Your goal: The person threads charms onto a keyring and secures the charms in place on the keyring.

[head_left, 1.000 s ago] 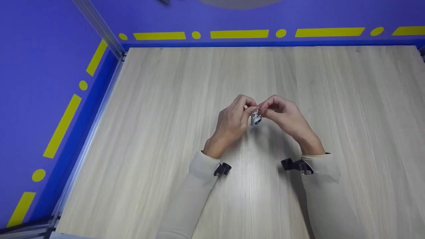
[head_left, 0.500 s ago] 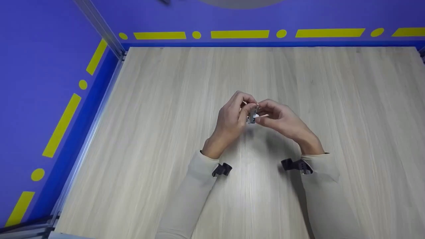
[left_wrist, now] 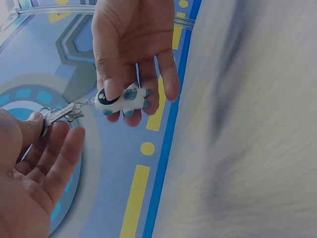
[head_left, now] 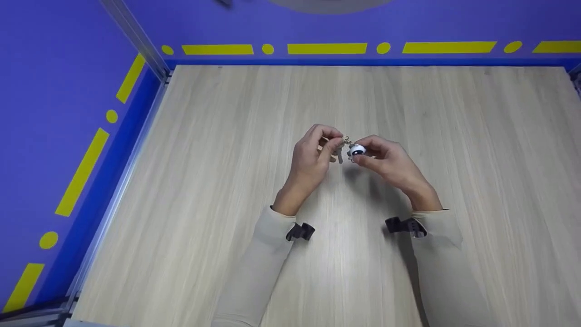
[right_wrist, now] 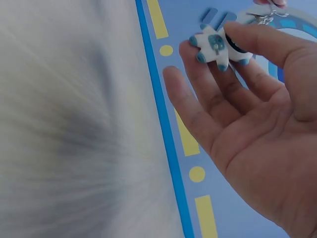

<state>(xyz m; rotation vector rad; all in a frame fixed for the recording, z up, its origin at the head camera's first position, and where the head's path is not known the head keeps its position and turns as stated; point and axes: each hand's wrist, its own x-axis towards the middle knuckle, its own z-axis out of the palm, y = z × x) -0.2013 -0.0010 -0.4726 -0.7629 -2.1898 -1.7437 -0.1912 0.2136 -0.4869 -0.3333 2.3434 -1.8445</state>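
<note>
A small white and teal astronaut figure keychain (left_wrist: 130, 99) with a dark visor is pinched between the thumb and fingers of my right hand (head_left: 388, 161). From its head a short metal chain (left_wrist: 88, 101) runs to a key (left_wrist: 62, 114), which my left hand (head_left: 311, 152) pinches by its top end. In the head view the key's blade points down beside the left fingertips, and the astronaut (head_left: 357, 150) faces up. The right wrist view shows the figure (right_wrist: 216, 47) lying across the right fingertips with the thumb on its head. Both hands are above the table.
A light wood-grain table (head_left: 218, 159) lies under the hands. Blue panels (head_left: 54, 91) with yellow dashes and dots stand along its left and far sides. A metal post (head_left: 140, 41) rises at the far left corner. Black straps (head_left: 303, 231) sit at both sleeve cuffs.
The hands have drawn slightly apart, the left one moving left. The astronaut figure, earlier bunched with the key between the hands, now shows separately in the right fingers, with the chain stretched between.
</note>
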